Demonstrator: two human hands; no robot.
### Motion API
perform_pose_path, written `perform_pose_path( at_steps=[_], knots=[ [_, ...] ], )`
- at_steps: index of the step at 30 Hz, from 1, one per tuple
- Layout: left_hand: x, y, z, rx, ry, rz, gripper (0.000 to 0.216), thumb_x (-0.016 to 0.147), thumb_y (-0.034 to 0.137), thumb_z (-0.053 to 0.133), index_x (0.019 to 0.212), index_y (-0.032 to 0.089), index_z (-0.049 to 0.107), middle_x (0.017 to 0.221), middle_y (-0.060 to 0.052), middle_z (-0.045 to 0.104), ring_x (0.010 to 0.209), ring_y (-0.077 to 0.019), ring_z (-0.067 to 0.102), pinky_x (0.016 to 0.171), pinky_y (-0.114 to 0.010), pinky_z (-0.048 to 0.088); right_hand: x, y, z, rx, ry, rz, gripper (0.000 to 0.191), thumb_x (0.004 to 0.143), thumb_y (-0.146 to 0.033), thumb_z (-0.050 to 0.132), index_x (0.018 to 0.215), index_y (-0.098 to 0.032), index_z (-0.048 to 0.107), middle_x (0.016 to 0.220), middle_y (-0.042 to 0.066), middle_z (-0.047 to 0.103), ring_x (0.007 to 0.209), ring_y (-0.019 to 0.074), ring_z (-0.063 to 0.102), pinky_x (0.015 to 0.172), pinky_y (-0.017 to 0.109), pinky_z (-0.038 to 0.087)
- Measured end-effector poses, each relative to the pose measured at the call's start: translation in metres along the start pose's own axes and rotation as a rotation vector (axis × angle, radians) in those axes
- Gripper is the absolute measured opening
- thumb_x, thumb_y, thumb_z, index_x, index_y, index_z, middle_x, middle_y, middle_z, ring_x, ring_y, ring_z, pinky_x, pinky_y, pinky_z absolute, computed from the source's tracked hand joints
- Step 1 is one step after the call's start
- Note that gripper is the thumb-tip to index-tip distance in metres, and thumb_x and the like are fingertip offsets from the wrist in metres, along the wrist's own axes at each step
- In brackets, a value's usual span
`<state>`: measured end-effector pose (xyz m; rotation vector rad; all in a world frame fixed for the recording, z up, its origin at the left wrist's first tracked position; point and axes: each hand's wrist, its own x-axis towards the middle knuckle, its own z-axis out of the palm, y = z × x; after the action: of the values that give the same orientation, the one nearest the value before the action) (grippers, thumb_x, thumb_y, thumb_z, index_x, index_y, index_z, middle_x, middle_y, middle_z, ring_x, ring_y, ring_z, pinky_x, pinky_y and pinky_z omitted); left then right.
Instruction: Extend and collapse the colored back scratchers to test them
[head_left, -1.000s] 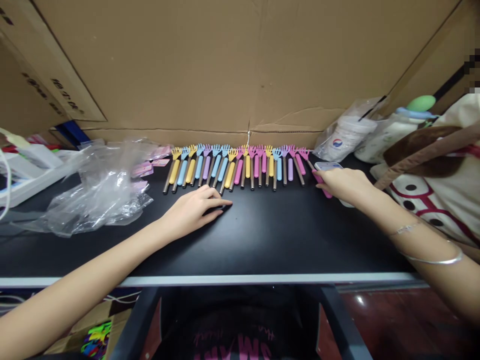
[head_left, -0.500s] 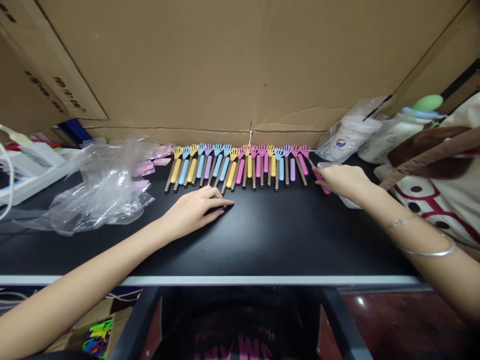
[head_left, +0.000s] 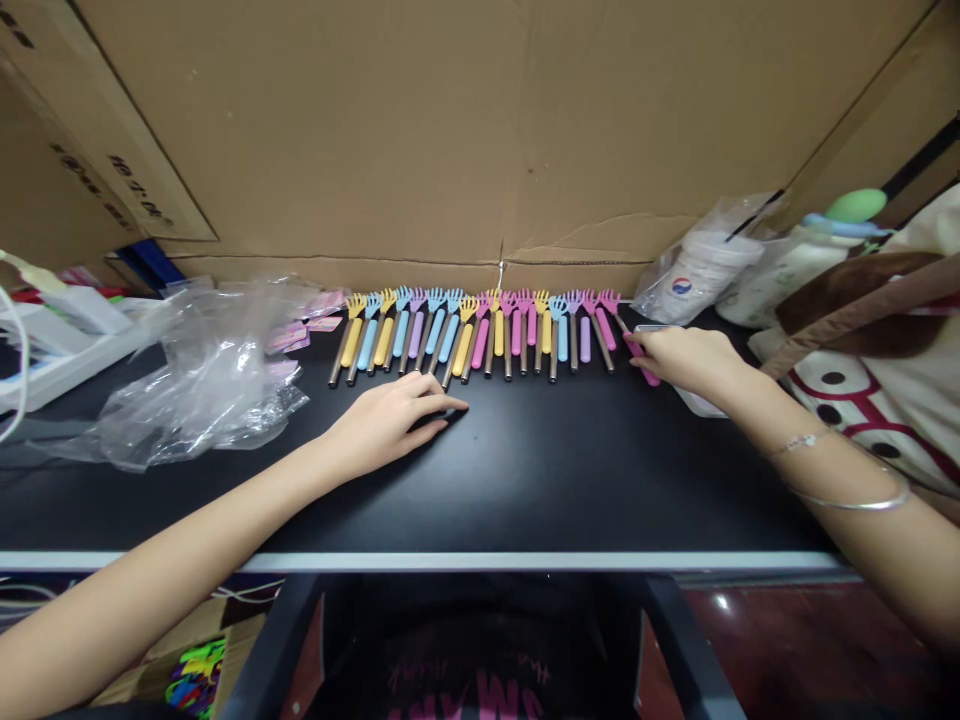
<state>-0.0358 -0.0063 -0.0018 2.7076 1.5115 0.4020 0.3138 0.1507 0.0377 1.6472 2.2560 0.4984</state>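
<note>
Small telescopic back scratchers with claw heads and coloured handles lie in a row along the back of the black table (head_left: pixel 525 470). Among them are a yellow one (head_left: pixel 352 342), a blue one (head_left: pixel 562 338) and a purple one (head_left: pixel 585 338). My right hand (head_left: pixel 679 360) pinches the pink back scratcher (head_left: pixel 649 376) at the row's right end; its claw points to the back and the fingers partly cover its middle. My left hand (head_left: pixel 390 420) rests on the table just in front of the row, fingers stretched out, holding nothing.
Crumpled clear plastic bags (head_left: pixel 217 370) and pink cards (head_left: pixel 292 335) lie to the left, beside a white power strip (head_left: pixel 82 340). At right stand a bagged cup (head_left: pixel 697 275), a bottle (head_left: pixel 795 260) and a cloth bag (head_left: pixel 885 370). A cardboard wall (head_left: pixel 450 130) closes the back.
Almost nothing differs. My right hand has shifted very slightly at the pink back scratcher; my left hand lies where it was.
</note>
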Motion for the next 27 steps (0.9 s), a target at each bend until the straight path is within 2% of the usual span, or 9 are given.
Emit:
perform_pose_path(
  at_steps=[4,10,18,27],
  knots=[
    [0.0,-0.001,0.0,0.004,-0.004,0.022,0.032,0.095,0.025,0.041,0.124,0.026,0.056,0.104,-0.004,0.057,0.096,-0.0167,0.056,0.081,-0.027,0.046,0.002,0.002,-0.002,0.003,0.175,-0.007,0.036,0.09,-0.037,0.043,0.115,-0.021,0.065,0.098,0.011,0.07,0.076,0.0239,0.064,0.054,0.029,0.035],
    [0.0,-0.001,0.0,-0.007,-0.001,0.03,0.033,0.096,0.026,0.039,0.124,0.024,0.055,0.108,-0.005,0.056,0.1,-0.0176,0.055,0.086,-0.029,0.047,0.02,0.0,-0.006,0.012,0.356,-0.099,0.041,0.089,-0.035,0.036,0.109,-0.017,0.067,0.101,0.011,0.069,0.096,0.0265,0.056,0.06,0.031,0.038],
    [0.0,-0.001,0.0,-0.01,0.0,0.027,0.032,0.095,0.026,0.04,0.123,0.024,0.055,0.11,-0.006,0.056,0.102,-0.0187,0.054,0.088,-0.032,0.047,0.037,-0.01,0.011,-0.003,0.3,-0.152,0.042,0.09,-0.041,0.038,0.115,-0.021,0.064,0.102,0.008,0.069,0.1,0.0256,0.052,0.065,0.03,0.038],
    [0.0,0.001,-0.003,-0.017,-0.012,0.031,0.033,0.096,0.026,0.04,0.125,0.024,0.056,0.11,-0.006,0.057,0.102,-0.0184,0.055,0.088,-0.032,0.047,0.019,-0.015,0.008,-0.033,0.301,-0.154,0.04,0.091,-0.039,0.041,0.116,-0.018,0.064,0.094,0.011,0.069,0.097,0.0255,0.055,0.066,0.031,0.037]
  ],
)
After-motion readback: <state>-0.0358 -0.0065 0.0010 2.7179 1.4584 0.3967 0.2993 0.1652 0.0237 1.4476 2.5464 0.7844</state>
